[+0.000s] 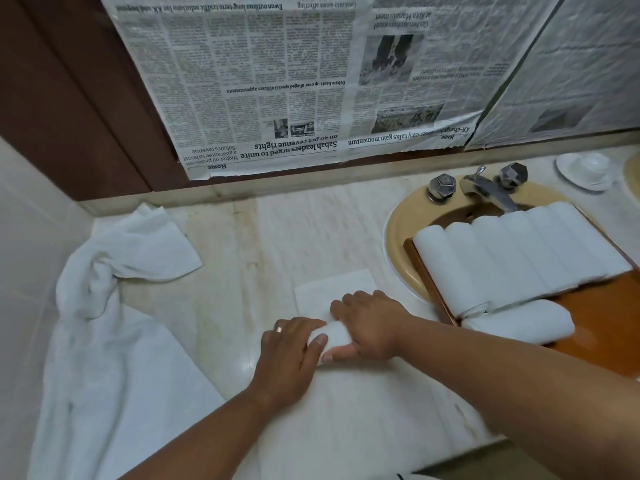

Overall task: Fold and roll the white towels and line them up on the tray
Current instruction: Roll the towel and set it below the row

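— Where does the towel (334,336) lie?
— On the counter (277,237), half rolled. The left hand (291,348) and right hand (370,323) both curl around the rolled part.
— Room beside it?
— Bare marble runs left to the loose towels (114,271). The tray (602,320) edges in at the right, rolled towels (519,251) lined up on it.

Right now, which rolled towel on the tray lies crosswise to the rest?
The nearest one, the lone rolled towel lying across the near ends of the row; the other rolls lie side by side, lengthwise on the tray.
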